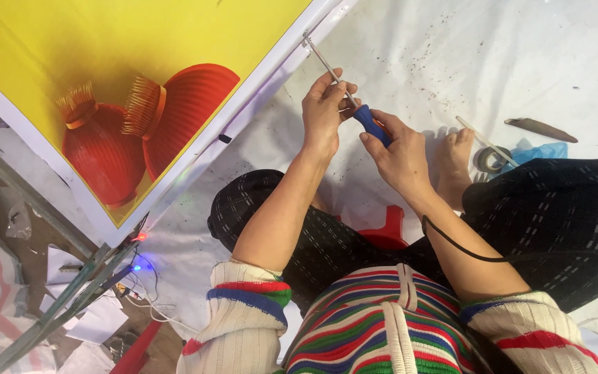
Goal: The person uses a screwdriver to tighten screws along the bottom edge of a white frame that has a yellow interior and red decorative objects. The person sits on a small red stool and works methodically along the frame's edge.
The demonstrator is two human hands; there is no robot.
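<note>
The right hand [399,156] is closed around the blue handle of a screwdriver [365,118]; the fingers wrap the grip and the thumb lies along its top. The metal shaft runs from the handle toward 11 o'clock, and its tip meets the white edge of a large sign panel [257,79]. The exact contact point at the tip is too small to make out.

The left hand [323,114] is partly closed, with thumb and fingertips pinched on the shaft just beside the handle. The two hands are near each other, almost touching at the handle. The left hand hides part of the shaft.

The sign panel carries a yellow face with red lantern shapes and lies tilted from 8 o'clock to 12 o'clock. It is cut off by the top and left picture edges.

A bare foot [455,163] rests on the white floor sheet [493,55] at 3 o'clock of the right hand. Beside the foot lie a roll of tape [487,161] and a thin metal rod [486,140]; a blue bag [541,152] is partly hidden by the dark trouser leg. A red stool [385,232] shows only in part between the legs.
</note>
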